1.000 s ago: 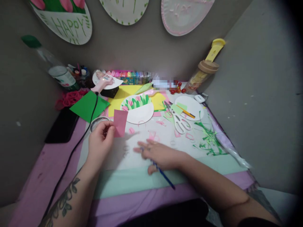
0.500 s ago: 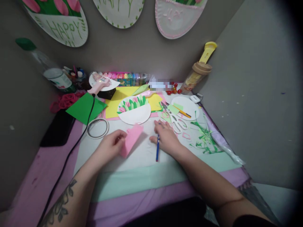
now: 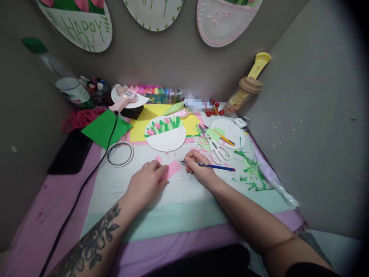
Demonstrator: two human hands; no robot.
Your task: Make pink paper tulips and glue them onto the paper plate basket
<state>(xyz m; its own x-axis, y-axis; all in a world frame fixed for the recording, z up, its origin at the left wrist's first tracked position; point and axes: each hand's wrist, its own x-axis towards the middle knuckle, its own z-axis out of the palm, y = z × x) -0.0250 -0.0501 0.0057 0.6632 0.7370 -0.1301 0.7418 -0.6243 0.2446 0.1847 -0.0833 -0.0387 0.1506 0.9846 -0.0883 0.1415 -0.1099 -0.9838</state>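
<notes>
A small piece of pink paper lies on the white sheet, its left part covered by my left hand, whose thumb and fingers are closed on it. In my right hand is a blue pencil with a dark red end, gripped for writing. Its tip points left, close to the right edge of the pink paper; whether it touches cannot be made out. Just behind the hands sits a folded paper plate filled with pink and green paper tulips. White-handled scissors rest beyond my right hand.
Green paper scraps lie at the right, near a white plate with a yellow pencil. Tape rolls, green paper and a glue gun with a trailing black cord stand left. A bottle stands behind them.
My right hand has picked the blue pencil up off the sheet and turned it tip-left. The pink paper, raised in my left hand before, now lies down on the sheet.
</notes>
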